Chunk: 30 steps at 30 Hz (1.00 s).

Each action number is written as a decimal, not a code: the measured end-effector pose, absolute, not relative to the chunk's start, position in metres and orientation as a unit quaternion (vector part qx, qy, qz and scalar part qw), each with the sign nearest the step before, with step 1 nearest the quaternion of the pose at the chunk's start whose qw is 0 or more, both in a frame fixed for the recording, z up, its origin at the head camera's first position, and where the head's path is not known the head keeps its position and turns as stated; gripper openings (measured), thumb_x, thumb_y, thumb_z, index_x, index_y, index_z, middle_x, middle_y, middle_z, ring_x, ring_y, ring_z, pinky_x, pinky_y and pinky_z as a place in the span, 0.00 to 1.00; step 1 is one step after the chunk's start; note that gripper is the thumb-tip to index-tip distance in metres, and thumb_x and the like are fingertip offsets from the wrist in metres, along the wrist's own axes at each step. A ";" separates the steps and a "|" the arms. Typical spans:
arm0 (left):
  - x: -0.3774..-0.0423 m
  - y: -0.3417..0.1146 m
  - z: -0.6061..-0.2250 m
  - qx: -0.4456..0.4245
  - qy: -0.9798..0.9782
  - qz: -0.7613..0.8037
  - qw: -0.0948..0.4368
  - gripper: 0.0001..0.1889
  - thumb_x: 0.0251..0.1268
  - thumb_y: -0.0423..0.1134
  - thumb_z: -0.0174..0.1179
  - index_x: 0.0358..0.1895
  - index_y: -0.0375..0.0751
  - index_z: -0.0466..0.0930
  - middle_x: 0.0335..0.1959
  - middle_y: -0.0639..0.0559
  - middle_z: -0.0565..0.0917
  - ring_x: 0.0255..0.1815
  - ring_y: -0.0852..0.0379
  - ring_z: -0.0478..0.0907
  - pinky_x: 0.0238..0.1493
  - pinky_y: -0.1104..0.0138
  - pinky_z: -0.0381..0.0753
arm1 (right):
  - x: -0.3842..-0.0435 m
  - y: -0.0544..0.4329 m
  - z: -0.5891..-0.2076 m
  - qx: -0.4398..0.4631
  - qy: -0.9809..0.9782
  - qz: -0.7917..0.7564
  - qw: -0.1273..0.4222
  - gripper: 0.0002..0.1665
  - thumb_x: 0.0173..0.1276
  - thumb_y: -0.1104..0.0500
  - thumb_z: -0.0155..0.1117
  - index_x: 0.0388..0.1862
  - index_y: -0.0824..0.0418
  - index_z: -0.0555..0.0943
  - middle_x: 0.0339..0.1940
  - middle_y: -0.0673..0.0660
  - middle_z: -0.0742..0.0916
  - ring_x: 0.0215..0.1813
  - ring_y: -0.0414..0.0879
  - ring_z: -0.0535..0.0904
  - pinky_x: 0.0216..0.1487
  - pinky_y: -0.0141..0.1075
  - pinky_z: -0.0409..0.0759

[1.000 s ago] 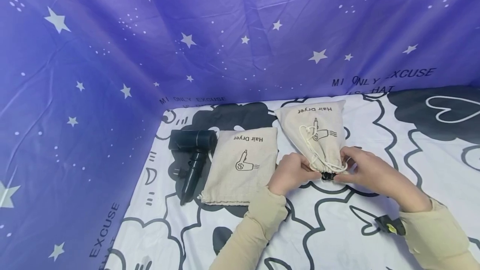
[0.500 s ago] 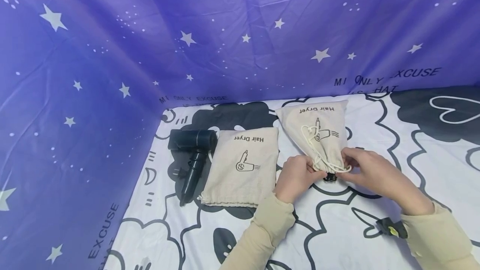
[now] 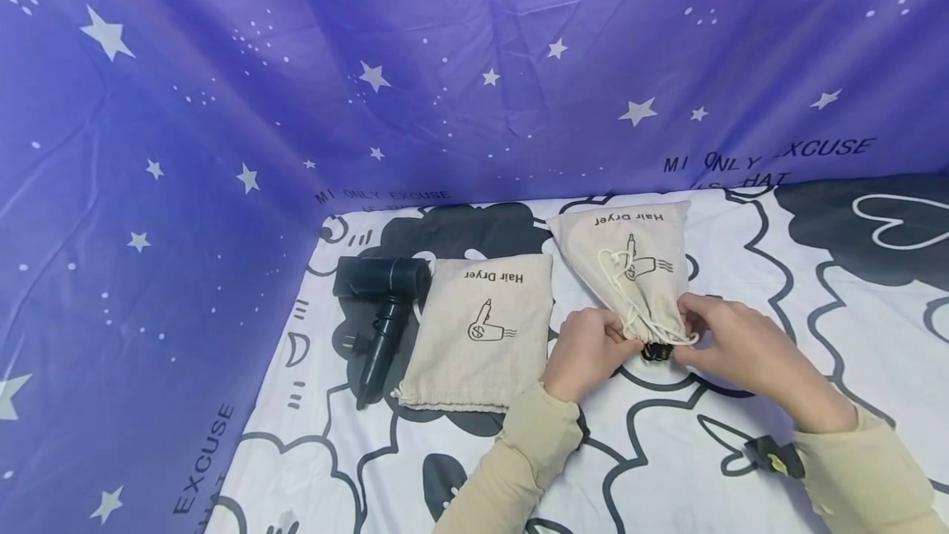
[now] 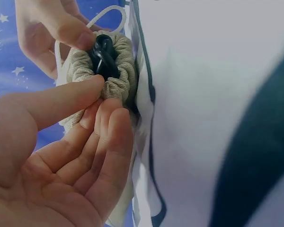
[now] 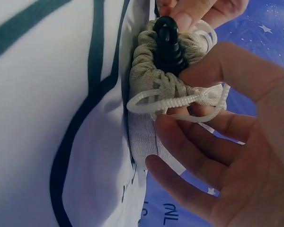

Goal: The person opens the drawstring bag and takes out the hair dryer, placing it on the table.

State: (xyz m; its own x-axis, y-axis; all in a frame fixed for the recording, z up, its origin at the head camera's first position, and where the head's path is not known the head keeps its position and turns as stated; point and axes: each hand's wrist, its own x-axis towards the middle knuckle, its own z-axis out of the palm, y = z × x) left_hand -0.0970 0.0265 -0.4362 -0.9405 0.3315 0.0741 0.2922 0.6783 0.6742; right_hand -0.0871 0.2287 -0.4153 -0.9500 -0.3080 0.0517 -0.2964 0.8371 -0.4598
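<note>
A beige drawstring bag (image 3: pixel 648 299) printed "Hair Dryer" lies at right centre, its gathered mouth toward me. My left hand (image 3: pixel 586 353) pinches the left side of that mouth between thumb and fingers. On the opposite side, my right hand (image 3: pixel 741 357) pinches the cloth, with the white drawstring (image 5: pixel 173 103) looped across its fingers. Inside the puckered opening shows a black ribbed piece with a ring-like loop (image 5: pixel 168 35); the rest is hidden by the bag. Both thumbs lie at the rim, close beside the black piece.
A second "Hair Dryer" bag (image 3: pixel 482 369) lies flat left of my left hand. Beside it rests a black hair dryer (image 3: pixel 381 278) with its plug (image 3: pixel 356 343). Purple star-printed curtains (image 3: pixel 474 130) rise behind and at left. Patterned white cloth (image 3: pixel 689 484) covers the surface.
Both hands have shifted slightly right and toward me along the bag's mouth. A little more of the black piece shows at the opening. The second bag and hair dryer stay put.
</note>
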 end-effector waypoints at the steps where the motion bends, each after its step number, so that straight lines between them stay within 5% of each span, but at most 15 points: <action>1: -0.097 0.026 -0.436 0.171 0.915 0.363 0.028 0.14 0.55 0.43 0.74 0.18 0.47 0.80 0.13 0.65 0.77 0.14 0.78 0.62 0.20 0.83 0.62 | -0.087 0.228 -0.415 -0.155 0.959 -0.235 0.012 0.19 0.44 0.56 0.76 0.26 0.51 0.71 0.26 0.46 0.83 0.28 0.41 0.73 0.29 0.39 0.70; 11: -0.096 0.018 -0.431 0.147 0.904 0.395 0.070 0.18 0.55 0.42 0.74 0.15 0.46 0.75 0.09 0.65 0.66 0.11 0.72 0.59 0.16 0.79 0.60 | -0.087 0.230 -0.417 -0.143 0.957 -0.251 0.031 0.18 0.46 0.57 0.74 0.28 0.53 0.71 0.24 0.47 0.80 0.27 0.41 0.72 0.27 0.36 0.68; 30: -0.092 0.016 -0.431 0.121 0.891 0.429 0.079 0.16 0.57 0.38 0.72 0.17 0.44 0.75 0.10 0.64 0.70 0.10 0.73 0.62 0.15 0.78 0.62 | -0.086 0.239 -0.421 -0.151 0.952 -0.267 0.016 0.14 0.54 0.60 0.71 0.31 0.54 0.71 0.22 0.47 0.75 0.25 0.40 0.66 0.26 0.33 0.64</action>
